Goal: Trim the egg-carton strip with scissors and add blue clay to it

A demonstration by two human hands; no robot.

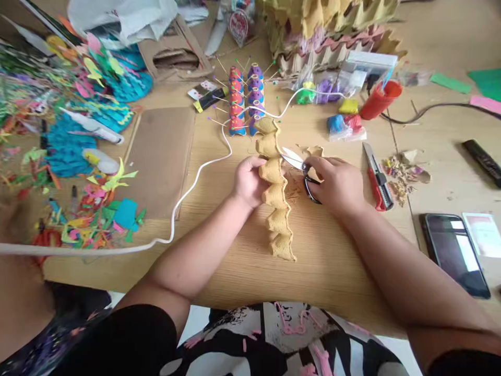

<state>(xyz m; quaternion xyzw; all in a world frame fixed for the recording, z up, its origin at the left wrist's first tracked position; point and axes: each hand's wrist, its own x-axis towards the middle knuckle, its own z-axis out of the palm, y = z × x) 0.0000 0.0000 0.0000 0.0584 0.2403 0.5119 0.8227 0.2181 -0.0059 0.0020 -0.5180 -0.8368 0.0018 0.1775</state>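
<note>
A yellow strip of egg carton cups [275, 193] runs lengthwise in front of me, its far end near two painted strips. My left hand [250, 181] is closed around its left side near the middle, with some fingers hidden behind it. In my right hand [338, 185] are black-handled scissors [293, 158], their pointed blades reaching to the strip's right edge. The blades look nearly closed. Small yellow trimmings [296, 188] lie on the table between the strip and the scissors, and a torn carton scrap [315, 151] is just beyond my right hand.
A red egg carton strip [236, 96] and a purple one [256, 91] stand with pins sticking out. A white cord [199, 169] crosses the table. To the right lie a utility knife [378, 180] and a phone [456, 250]. Cardboard [160, 162] and paper scraps are left; a person's arm [23, 303] shows lower left.
</note>
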